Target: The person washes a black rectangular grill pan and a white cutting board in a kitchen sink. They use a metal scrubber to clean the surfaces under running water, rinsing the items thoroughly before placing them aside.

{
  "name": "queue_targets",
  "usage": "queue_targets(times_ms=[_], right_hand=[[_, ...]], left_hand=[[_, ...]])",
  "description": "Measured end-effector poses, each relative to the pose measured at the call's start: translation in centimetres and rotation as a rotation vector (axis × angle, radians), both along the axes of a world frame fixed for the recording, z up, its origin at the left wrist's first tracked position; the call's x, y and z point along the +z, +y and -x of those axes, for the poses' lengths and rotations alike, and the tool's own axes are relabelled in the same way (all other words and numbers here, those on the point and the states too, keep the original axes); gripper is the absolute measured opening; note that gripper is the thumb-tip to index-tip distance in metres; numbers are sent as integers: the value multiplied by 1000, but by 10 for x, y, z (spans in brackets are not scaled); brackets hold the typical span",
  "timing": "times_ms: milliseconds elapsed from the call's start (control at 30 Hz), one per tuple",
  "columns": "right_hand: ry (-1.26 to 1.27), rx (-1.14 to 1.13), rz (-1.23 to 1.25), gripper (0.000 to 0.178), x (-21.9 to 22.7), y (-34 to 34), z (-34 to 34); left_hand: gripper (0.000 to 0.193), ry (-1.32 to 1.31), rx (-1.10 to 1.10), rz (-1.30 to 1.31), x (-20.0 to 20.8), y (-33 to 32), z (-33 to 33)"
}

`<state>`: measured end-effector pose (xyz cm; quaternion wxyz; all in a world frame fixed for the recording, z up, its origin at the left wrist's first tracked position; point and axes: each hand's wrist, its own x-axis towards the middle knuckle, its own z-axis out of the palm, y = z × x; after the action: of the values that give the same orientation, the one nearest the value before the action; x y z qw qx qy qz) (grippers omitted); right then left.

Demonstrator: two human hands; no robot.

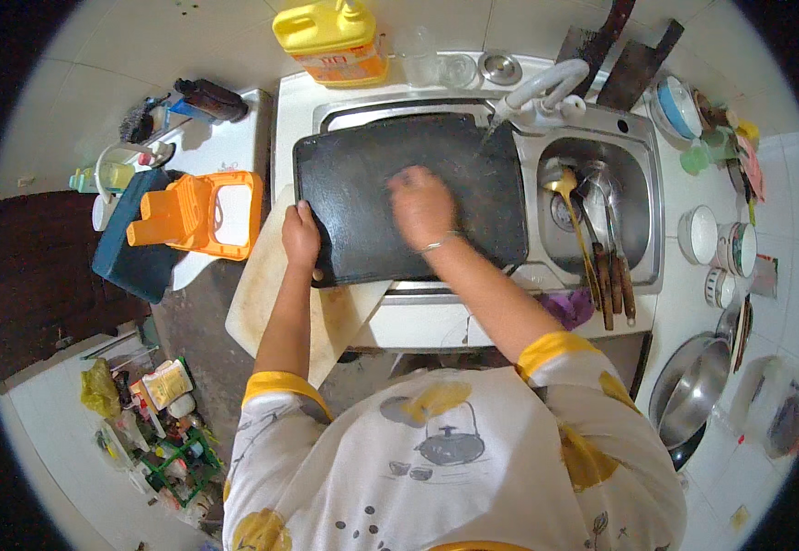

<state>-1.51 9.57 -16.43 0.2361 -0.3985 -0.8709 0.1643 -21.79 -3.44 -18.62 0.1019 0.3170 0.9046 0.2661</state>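
Observation:
A wet-looking black rectangular board (372, 216), like a cutting board, lies across the left basin of the sink. My left hand (301, 237) grips its left edge, thumb on top and the other fingers hidden beneath. Over the middle of the board is my right hand (425, 209), its fingers curled and smeared by motion, so whatever they may hold cannot be made out. The grey faucet (546, 87) reaches over the board's far right corner. Under the near left part of the black board, a pale cutting board (275, 298) sticks out past the counter edge.
Ladles and spatulas (592, 211) rest in the right basin (636, 248), handles over its near rim. A purple cloth (569, 308) lies below them. Bowls (698, 234) and a steel basin (691, 390) stand at right. Left are an orange plastic stool (199, 216) and a yellow jug (330, 41) behind.

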Motion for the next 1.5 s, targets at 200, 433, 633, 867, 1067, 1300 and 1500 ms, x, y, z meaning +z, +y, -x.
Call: queue_targets(times_ms=[200,433,633,867,1067,1300,1500], right_hand=[[-21,-171,21,16,-16,62,-73],[-144,-4,32,18,9,-32,22],[-136,-238,43,18,-4,-9,-116],[88,16,-39,19,1,-80,-10],[-152,-217,-22,17,-14,-29,-132],[46,3,4,16,1,-91,-32],[-36,-353,230,20,-9,-22,-159]], left_hand=[[39,-109,26,-102,-2,-7,4],[40,-173,13,-106,-7,-7,11],[40,-159,26,-119,-11,-9,12],[41,-73,10,-96,-14,0,13],[42,-73,29,-68,-20,-8,16],[43,-36,0,-58,-13,0,12],[42,-61,26,-54,-12,-5,11]])
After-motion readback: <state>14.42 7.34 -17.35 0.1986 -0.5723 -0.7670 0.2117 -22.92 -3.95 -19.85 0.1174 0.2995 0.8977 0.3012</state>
